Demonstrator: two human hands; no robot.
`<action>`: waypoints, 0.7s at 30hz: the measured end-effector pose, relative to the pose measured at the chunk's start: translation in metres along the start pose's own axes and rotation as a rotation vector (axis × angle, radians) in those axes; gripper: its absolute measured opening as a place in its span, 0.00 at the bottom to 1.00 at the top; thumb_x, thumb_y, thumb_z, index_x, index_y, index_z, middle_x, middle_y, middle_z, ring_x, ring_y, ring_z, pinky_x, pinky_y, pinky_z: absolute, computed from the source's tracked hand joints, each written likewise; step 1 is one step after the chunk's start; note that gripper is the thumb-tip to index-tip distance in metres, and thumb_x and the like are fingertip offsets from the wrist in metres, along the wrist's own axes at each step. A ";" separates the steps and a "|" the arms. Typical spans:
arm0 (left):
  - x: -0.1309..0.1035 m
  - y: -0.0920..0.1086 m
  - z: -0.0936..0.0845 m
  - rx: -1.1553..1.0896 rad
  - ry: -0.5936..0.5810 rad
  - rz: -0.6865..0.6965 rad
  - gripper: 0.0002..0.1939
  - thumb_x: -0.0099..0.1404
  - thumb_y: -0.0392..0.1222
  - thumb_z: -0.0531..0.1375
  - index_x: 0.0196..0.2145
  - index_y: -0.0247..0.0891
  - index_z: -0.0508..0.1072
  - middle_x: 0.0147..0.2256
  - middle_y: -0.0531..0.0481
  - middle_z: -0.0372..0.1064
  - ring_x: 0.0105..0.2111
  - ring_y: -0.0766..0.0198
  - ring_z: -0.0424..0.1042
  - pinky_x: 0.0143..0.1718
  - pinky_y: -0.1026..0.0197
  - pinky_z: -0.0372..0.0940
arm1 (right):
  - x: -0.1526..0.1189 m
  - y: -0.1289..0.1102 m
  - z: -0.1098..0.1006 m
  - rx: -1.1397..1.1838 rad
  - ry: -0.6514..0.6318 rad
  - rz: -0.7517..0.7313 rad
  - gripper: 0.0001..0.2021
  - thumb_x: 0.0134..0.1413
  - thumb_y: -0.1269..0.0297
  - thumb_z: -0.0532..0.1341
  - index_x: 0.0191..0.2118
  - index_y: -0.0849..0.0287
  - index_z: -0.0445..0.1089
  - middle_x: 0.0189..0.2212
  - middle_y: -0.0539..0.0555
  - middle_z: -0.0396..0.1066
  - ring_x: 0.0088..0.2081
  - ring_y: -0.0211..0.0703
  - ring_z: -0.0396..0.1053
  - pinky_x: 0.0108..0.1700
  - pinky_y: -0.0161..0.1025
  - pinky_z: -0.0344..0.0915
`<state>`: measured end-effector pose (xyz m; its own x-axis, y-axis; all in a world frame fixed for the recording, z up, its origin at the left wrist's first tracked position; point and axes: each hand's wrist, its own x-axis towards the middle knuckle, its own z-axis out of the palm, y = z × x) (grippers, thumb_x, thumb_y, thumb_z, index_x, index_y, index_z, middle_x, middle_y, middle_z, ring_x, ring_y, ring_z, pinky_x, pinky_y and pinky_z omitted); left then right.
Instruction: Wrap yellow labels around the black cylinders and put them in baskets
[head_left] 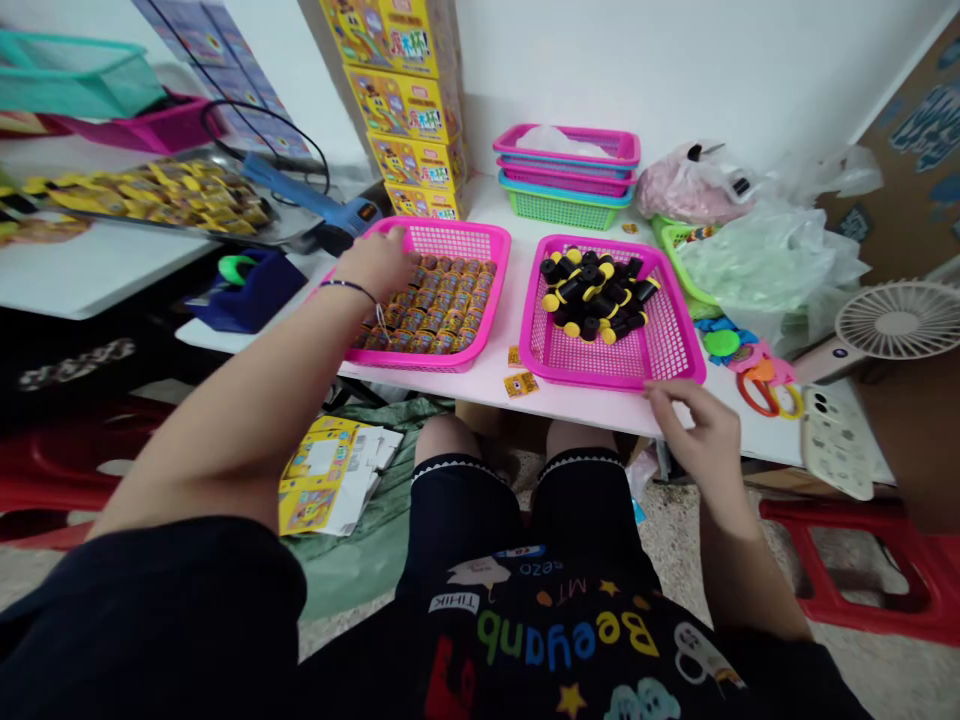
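My left hand [379, 264] reaches over the back left part of a pink basket [491, 300] that holds rows of small wrapped cups [450, 310]; its fingertips are too small and blurred to show whether they hold anything. My right hand [697, 425] is at the front right corner of a second pink basket [536, 345], thumb and forefinger brought near its rim. Black pieces with yellow ends [592, 295] lie heaped in that second basket. Two small yellow labels [520, 384] lie on the white table between the baskets.
A blue tape gun [322, 205] and a dark blue dispenser [255, 290] sit left. Yellow boxes [420, 150] and stacked baskets [566, 190] stand behind. Plastic bags [765, 250], scissors [769, 392], a phone [836, 440] and a white fan [896, 322] are right.
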<state>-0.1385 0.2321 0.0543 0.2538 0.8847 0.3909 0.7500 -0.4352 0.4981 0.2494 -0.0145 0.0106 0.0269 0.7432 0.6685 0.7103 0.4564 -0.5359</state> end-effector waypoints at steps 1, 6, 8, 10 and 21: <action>-0.011 0.019 0.000 0.051 0.043 -0.017 0.31 0.69 0.61 0.58 0.59 0.34 0.68 0.46 0.47 0.74 0.56 0.52 0.64 0.62 0.46 0.55 | 0.015 0.005 0.001 -0.039 0.008 -0.012 0.07 0.66 0.63 0.63 0.41 0.55 0.79 0.33 0.53 0.81 0.32 0.42 0.77 0.37 0.41 0.76; -0.099 0.112 0.018 0.509 0.036 0.126 0.19 0.75 0.49 0.50 0.45 0.36 0.77 0.32 0.41 0.75 0.36 0.49 0.75 0.39 0.49 0.66 | 0.105 0.037 0.024 -0.456 -0.455 -0.010 0.14 0.65 0.67 0.60 0.52 0.59 0.78 0.46 0.59 0.82 0.46 0.49 0.79 0.50 0.45 0.74; -0.134 0.125 0.041 0.492 -0.127 0.305 0.18 0.75 0.48 0.52 0.41 0.36 0.79 0.27 0.44 0.75 0.27 0.54 0.74 0.31 0.54 0.65 | 0.131 0.050 0.038 -0.683 -0.848 -0.031 0.18 0.63 0.72 0.60 0.57 0.58 0.76 0.57 0.61 0.77 0.54 0.53 0.76 0.53 0.45 0.73; -0.158 0.123 0.069 0.432 -0.220 0.478 0.16 0.75 0.42 0.53 0.49 0.37 0.78 0.38 0.40 0.81 0.35 0.52 0.79 0.35 0.54 0.71 | 0.142 0.060 0.051 -0.759 -0.985 -0.025 0.20 0.60 0.76 0.61 0.56 0.58 0.76 0.57 0.62 0.77 0.55 0.56 0.76 0.52 0.46 0.72; -0.187 0.101 0.108 0.227 -0.385 0.385 0.23 0.73 0.26 0.49 0.59 0.32 0.75 0.62 0.38 0.73 0.65 0.53 0.71 0.68 0.53 0.65 | 0.126 0.056 0.047 -0.636 -0.973 0.029 0.18 0.65 0.61 0.63 0.58 0.53 0.76 0.49 0.57 0.82 0.48 0.52 0.79 0.50 0.44 0.73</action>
<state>-0.0443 0.0402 -0.0520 0.7052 0.6856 0.1807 0.6612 -0.7280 0.1813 0.2601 0.1279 0.0409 -0.3070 0.9371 -0.1659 0.9505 0.3106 -0.0047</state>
